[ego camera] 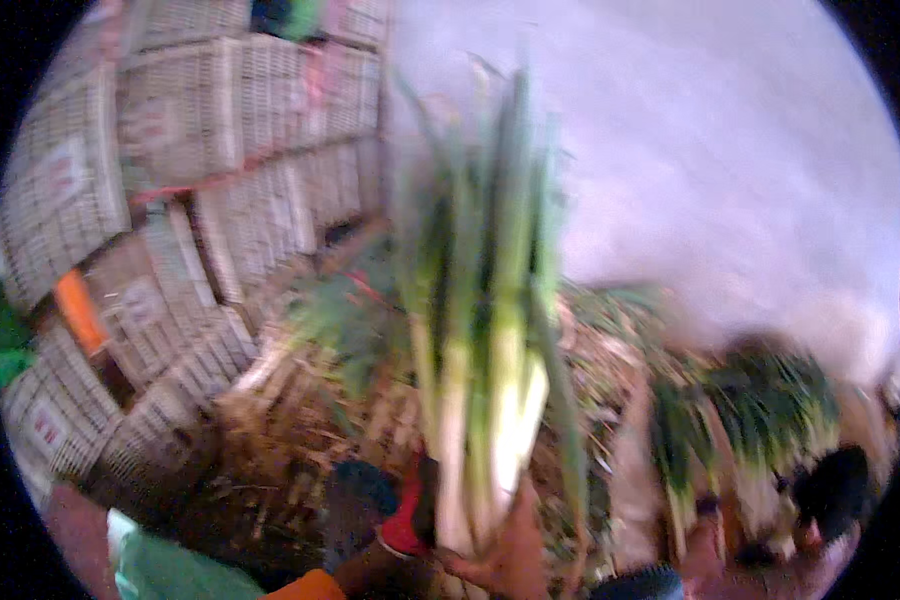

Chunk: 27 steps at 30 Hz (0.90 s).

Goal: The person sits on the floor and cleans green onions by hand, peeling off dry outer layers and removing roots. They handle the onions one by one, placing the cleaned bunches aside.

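A bunch of long green onions [487,360] stands nearly upright before me, white stalks down and green leaves up. My left hand [416,502], apparently in a red and dark glove, is against the left side of the lower stalks, below an orange cuff [307,587]. Bare fingers of my right hand [514,544] wrap the white base from the right. Motion blur hides the exact finger positions. Beneath the bunch, loose stalks and dry leaf litter [270,457] cover the ground.
Stacked slatted plastic crates [262,202] rise at the left, with a pale wall [720,150] behind. More green onions [772,405] lie in rows at the right. Green sheeting [180,562] is at lower left. A blurred dark shape [832,487] sits at lower right.
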Motion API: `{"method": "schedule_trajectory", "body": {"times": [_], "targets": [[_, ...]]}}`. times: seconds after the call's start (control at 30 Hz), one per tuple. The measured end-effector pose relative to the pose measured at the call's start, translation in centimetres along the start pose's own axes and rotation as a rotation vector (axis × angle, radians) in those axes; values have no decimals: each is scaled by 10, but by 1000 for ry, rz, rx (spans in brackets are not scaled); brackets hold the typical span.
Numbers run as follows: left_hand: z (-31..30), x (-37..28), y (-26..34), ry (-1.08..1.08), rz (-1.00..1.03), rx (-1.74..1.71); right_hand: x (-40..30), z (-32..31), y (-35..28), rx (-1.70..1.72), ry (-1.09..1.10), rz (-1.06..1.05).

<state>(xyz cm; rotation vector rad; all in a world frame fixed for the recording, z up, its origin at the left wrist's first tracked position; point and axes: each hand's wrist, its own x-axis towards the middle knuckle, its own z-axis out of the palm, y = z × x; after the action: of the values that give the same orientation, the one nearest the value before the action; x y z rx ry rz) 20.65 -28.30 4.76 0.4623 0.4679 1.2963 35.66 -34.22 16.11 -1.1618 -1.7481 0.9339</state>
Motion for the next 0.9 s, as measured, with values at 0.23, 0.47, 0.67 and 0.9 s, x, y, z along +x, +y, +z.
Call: {"method": "schedule_trajectory", "body": {"times": [0.23,0.47,0.67,0.9], "targets": [[10,-50,49,218,342,182,1,29,10,-175,-175,-397],[8,-98,75,392,594,216,36,52,-24,-146,-481,-605],[-4,-99,76,409,630,223,45,64,-22,-87,-398,-753],[-6,-68,68,369,560,245,43,58,3,-106,-370,-576]]}}
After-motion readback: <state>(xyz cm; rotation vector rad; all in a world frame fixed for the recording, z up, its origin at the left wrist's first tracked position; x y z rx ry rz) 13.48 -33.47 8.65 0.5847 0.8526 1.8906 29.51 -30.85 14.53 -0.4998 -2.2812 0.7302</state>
